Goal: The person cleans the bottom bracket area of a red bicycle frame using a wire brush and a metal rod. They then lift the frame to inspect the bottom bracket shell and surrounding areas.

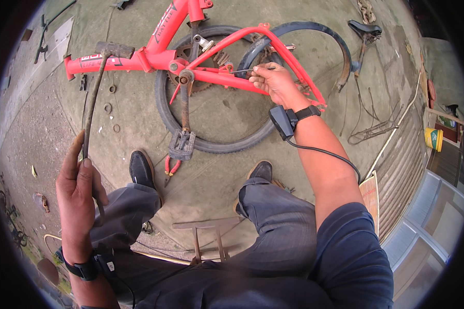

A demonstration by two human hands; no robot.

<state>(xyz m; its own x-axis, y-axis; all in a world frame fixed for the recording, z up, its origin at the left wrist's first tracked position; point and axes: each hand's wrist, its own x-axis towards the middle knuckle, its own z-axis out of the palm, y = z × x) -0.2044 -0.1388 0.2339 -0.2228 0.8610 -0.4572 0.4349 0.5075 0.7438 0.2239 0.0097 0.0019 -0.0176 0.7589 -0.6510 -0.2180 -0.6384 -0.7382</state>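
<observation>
One hammer (114, 50), one bike frame (227, 80), three rings (108, 112)

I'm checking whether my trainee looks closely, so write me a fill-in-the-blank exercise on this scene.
1. The left grip holds the hammer by its ____.
2. The right grip holds a thin rod near the ____-coloured frame.
3. Left of the wheel, the loose rings number ____.
4. The pliers lie between the person's two dark ____.

Missing words: handle; red; three; shoes.
</observation>
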